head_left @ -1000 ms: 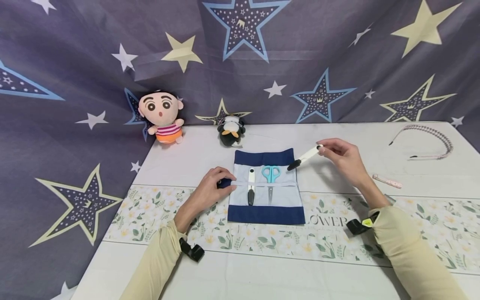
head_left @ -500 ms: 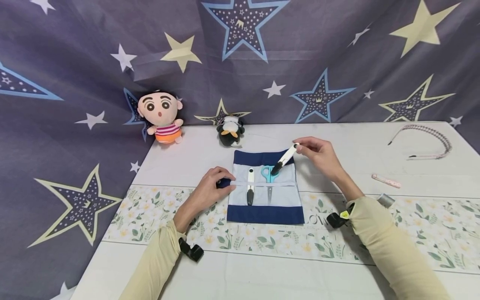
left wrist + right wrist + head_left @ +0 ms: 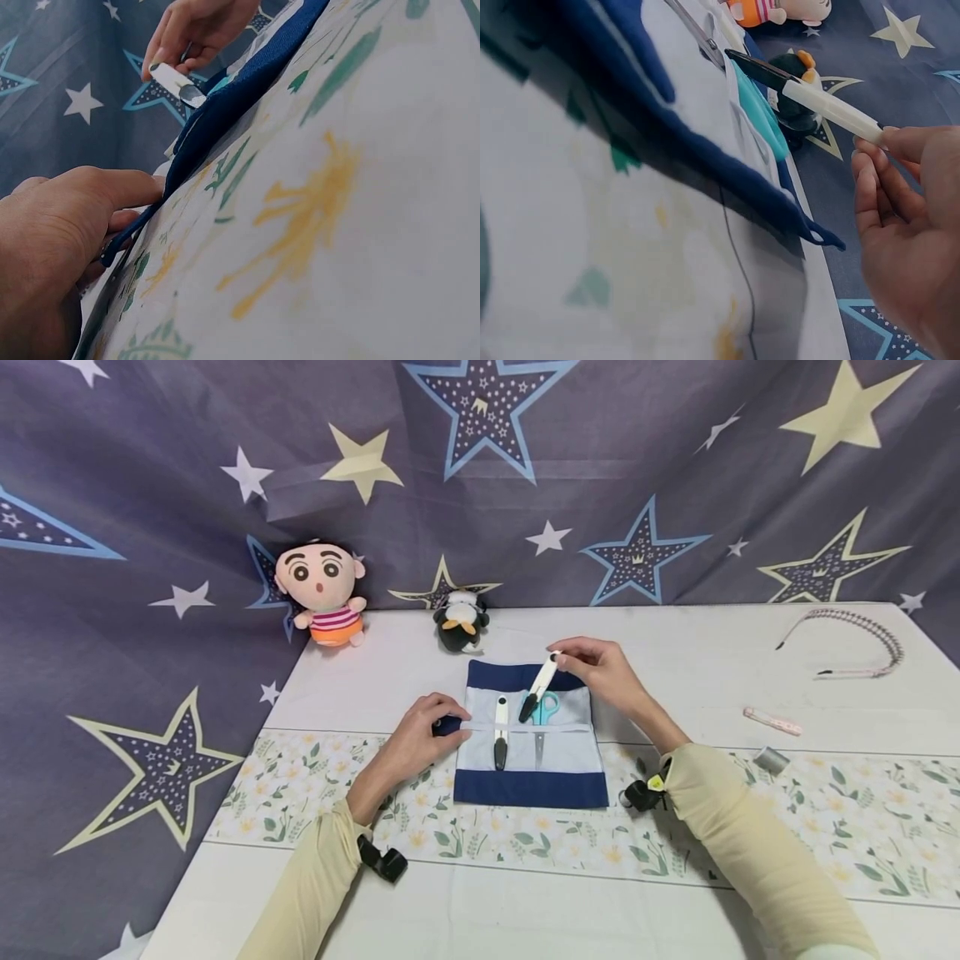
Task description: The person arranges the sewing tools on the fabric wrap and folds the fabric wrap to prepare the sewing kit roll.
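Observation:
A navy and pale-blue fabric roll (image 3: 531, 789) lies unfolded on the table, a thin band across its middle. Under the band sit turquoise scissors (image 3: 551, 703) and a slim white tool with a black end (image 3: 501, 735). My left hand (image 3: 418, 735) pinches the roll's left edge, where a navy tab shows between thumb and fingers. With thumb and fingertips, my right hand (image 3: 603, 672) grips a second white tool with a black pointed end (image 3: 542, 683) by its white end. It tilts over the scissors' handles, black end down, close above the band.
Behind the roll sit a plush doll (image 3: 322, 597) and a penguin plush (image 3: 461, 622). To the right are a grey thread spool (image 3: 771, 761), a pink stick-like item (image 3: 772, 722) and a headband (image 3: 896, 647). A star-patterned cloth (image 3: 637, 443) hangs along the table's back edge.
My right hand has carried the white tool leftward from beyond the roll's right side to over the scissors, tipping it steeper. The spool has come into full view. My left hand stays put.

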Action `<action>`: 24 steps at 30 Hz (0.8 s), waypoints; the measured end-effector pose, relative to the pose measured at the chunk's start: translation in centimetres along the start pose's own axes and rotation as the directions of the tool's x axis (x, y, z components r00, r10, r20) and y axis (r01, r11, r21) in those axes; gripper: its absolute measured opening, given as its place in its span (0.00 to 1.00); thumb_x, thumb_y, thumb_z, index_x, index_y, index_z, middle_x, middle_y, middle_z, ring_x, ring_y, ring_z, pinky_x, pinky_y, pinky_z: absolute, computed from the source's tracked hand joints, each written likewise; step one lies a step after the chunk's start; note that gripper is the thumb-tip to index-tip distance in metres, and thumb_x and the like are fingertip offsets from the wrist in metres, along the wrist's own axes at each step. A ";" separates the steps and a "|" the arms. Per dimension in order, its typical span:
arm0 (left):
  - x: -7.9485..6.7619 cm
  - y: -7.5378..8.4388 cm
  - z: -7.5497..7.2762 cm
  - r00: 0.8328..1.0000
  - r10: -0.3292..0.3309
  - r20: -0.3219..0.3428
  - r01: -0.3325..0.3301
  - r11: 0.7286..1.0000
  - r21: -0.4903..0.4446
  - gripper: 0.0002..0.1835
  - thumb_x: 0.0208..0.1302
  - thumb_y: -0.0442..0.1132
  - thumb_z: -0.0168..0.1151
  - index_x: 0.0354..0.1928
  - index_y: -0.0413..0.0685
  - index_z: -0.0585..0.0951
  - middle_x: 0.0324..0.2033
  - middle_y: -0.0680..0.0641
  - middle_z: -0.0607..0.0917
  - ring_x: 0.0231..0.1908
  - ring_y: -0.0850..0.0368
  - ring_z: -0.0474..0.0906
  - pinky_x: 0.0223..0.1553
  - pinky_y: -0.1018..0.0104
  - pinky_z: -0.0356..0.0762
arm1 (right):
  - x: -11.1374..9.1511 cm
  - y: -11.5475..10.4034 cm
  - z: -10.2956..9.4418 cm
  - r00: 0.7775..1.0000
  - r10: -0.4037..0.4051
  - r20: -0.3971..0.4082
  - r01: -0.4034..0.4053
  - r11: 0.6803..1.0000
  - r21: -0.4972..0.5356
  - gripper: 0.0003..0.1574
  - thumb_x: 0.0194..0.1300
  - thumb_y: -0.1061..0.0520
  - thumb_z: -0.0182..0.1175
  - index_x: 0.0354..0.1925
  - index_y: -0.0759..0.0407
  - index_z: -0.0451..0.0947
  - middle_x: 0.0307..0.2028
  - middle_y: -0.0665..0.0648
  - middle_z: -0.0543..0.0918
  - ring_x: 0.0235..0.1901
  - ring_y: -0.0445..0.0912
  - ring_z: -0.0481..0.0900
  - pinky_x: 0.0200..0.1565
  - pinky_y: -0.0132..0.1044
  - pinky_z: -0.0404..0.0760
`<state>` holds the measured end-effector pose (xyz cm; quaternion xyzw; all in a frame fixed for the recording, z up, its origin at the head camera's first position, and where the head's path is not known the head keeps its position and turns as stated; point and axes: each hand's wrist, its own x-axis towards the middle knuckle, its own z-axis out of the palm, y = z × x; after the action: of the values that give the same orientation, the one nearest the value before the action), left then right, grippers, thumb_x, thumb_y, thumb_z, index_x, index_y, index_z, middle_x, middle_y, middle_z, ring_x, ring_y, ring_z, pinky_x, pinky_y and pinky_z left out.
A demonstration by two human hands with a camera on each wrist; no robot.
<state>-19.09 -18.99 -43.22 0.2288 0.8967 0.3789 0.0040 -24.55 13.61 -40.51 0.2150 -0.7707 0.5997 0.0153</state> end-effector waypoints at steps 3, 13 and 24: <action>0.0 0.0 0.0 1.000 0.000 -0.002 0.000 1.000 0.007 0.11 0.70 0.43 0.70 0.50 0.48 0.87 0.53 0.46 0.80 0.56 0.46 0.73 0.57 0.46 0.72 | 0.2 0.0 0.4 1.000 0.006 0.014 -0.006 1.000 -0.004 0.16 0.77 0.64 0.59 0.57 0.71 0.82 0.45 0.68 0.84 0.37 0.62 0.77 0.38 0.41 0.75; 0.1 0.0 0.0 1.000 0.001 -0.003 -0.001 1.000 0.011 0.11 0.70 0.43 0.70 0.50 0.48 0.87 0.53 0.46 0.80 0.54 0.47 0.73 0.54 0.48 0.73 | 1.1 0.2 1.2 0.995 0.073 0.061 -0.069 0.996 -0.062 0.17 0.78 0.63 0.58 0.59 0.70 0.82 0.52 0.66 0.85 0.49 0.60 0.83 0.51 0.53 0.80; 0.1 0.1 0.0 1.000 -0.025 0.002 0.025 1.000 0.005 0.11 0.70 0.43 0.70 0.50 0.48 0.87 0.54 0.47 0.80 0.56 0.46 0.73 0.55 0.47 0.73 | 2.2 -0.5 2.3 0.985 0.117 0.124 -0.105 0.989 -0.099 0.17 0.78 0.65 0.54 0.59 0.69 0.82 0.49 0.67 0.86 0.48 0.59 0.84 0.45 0.48 0.78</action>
<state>-19.14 -18.89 -43.18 0.2180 0.9003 0.3765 0.0089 -25.80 10.73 -40.04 0.2093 -0.8078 0.5480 -0.0583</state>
